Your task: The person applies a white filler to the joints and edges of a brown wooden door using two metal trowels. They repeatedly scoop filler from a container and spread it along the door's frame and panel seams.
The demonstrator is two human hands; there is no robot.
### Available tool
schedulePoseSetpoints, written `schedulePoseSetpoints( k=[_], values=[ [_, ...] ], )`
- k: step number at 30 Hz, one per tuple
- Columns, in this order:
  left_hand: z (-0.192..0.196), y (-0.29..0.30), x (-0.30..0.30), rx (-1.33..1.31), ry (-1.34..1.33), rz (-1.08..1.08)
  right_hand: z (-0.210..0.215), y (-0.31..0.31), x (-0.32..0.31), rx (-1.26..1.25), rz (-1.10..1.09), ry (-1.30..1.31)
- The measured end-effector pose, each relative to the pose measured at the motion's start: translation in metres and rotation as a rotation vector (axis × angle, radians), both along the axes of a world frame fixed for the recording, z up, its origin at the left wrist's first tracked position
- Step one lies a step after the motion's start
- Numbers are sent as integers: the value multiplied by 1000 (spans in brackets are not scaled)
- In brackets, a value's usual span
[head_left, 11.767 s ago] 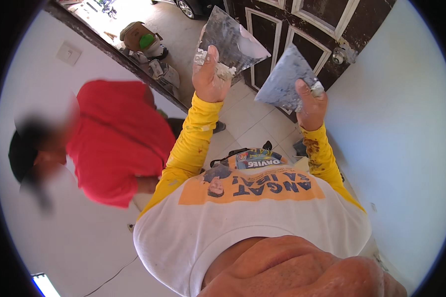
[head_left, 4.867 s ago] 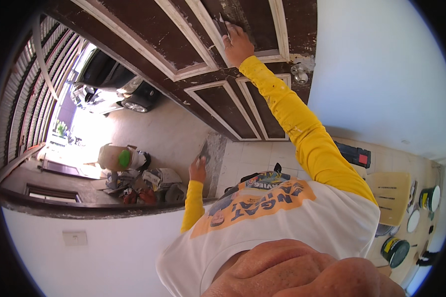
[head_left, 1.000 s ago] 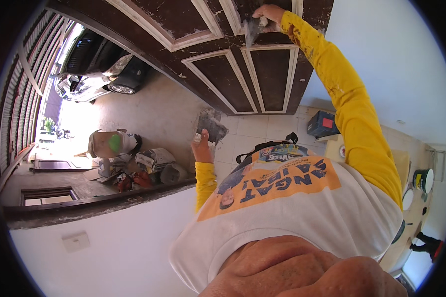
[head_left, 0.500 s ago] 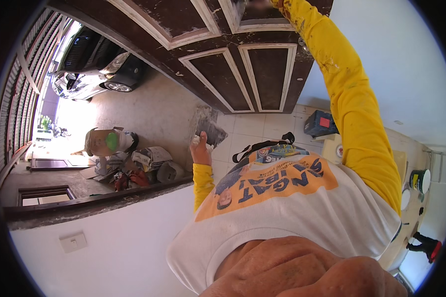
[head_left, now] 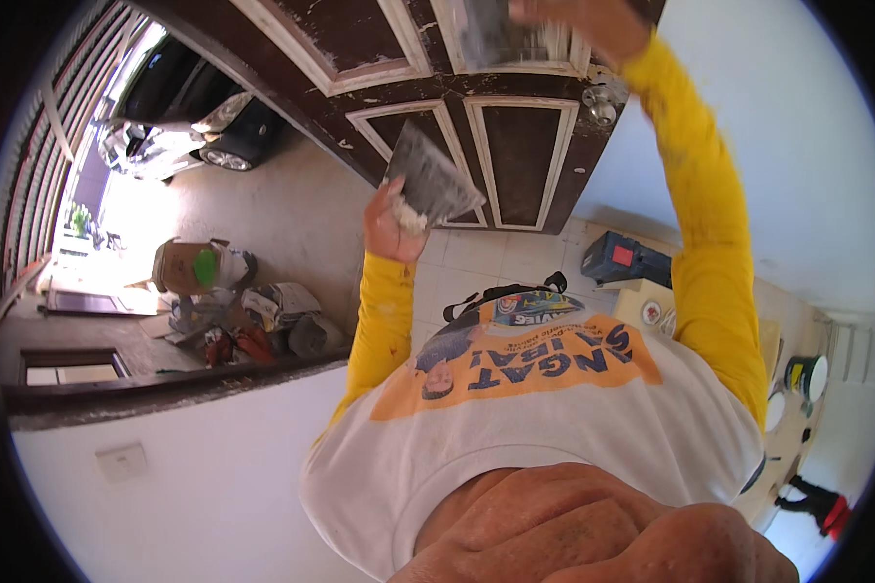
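My left hand (head_left: 384,228) grips a flat grey putty blade (head_left: 430,175), with a whitish lump of putty (head_left: 408,216) on it near the fingers. This blade stands in front of the lower part of a dark brown panelled door (head_left: 447,85). Higher up, my right hand (head_left: 598,24) is blurred by motion at the top edge of the view. It holds a second wide putty blade (head_left: 496,37) over an upper door panel with pale, scraped moulding. A round metal doorknob (head_left: 601,102) sits just below my right wrist.
Behind the door's lower edge are white floor tiles and a dark toolbox (head_left: 624,260). On the left lie a cardboard box (head_left: 177,267), cloth bundles (head_left: 287,311) and a parked car (head_left: 180,126). A paint bucket (head_left: 805,377) and a person's legs (head_left: 812,500) show at right.
My left hand has risen with its putty blade, from low beside the door to in front of its lower panels. My right hand has come lower, bringing its blade into view.
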State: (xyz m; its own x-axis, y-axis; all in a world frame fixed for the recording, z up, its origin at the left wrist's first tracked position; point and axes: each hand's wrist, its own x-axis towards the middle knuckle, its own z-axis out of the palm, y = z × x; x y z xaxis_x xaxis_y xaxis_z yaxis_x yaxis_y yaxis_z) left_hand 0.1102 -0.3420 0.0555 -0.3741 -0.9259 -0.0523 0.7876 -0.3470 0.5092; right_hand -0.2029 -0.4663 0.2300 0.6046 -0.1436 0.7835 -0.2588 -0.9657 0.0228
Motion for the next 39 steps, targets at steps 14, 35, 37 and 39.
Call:
schedulePoseSetpoints(
  k=[14, 35, 37, 39],
  values=[
    [45, -9, -15, -155, 32, 188, -141, 54, -6, 588, -326, -153],
    [-33, 52, 66, -20, 78, 282, -45, -120, 12, 1743, 209, -924],
    [-30, 52, 63, -35, 51, 269, -25, -113, 19, 1668, 122, -981],
    [-34, 59, 67, -24, 34, 288, -10, -115, 28, 1702, 174, -956]
  ],
)
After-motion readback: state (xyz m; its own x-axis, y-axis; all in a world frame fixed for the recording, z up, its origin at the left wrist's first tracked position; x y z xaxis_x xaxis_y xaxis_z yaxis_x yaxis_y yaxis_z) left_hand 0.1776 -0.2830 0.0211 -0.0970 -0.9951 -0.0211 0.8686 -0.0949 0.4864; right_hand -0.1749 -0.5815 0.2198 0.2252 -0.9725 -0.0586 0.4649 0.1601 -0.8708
